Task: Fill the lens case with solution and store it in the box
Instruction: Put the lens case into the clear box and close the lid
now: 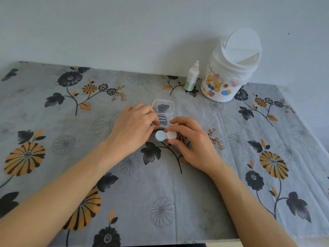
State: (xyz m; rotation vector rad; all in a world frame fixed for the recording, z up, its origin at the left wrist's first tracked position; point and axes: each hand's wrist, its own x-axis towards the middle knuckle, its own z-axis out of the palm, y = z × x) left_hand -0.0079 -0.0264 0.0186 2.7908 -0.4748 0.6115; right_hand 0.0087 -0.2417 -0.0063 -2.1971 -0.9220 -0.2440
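Note:
The lens case [165, 136], with one blue cap and one pink cap, sits at the middle of the table. My right hand [192, 141] pinches its pink side between thumb and fingers. Just behind it lies a small clear plastic box [162, 111] with its lid swung open toward the wall. My left hand [132, 128] has its curled fingers on the left edge of the box's base. The white solution bottle [192, 77] stands upright with its cap on near the wall, apart from both hands.
A white swing-lid bin [229, 68] with cartoon stickers stands to the right of the bottle. A flowered grey cloth [71, 139] covers the table. The table's front edge [222, 242] runs along the bottom and its right edge slants down the right side.

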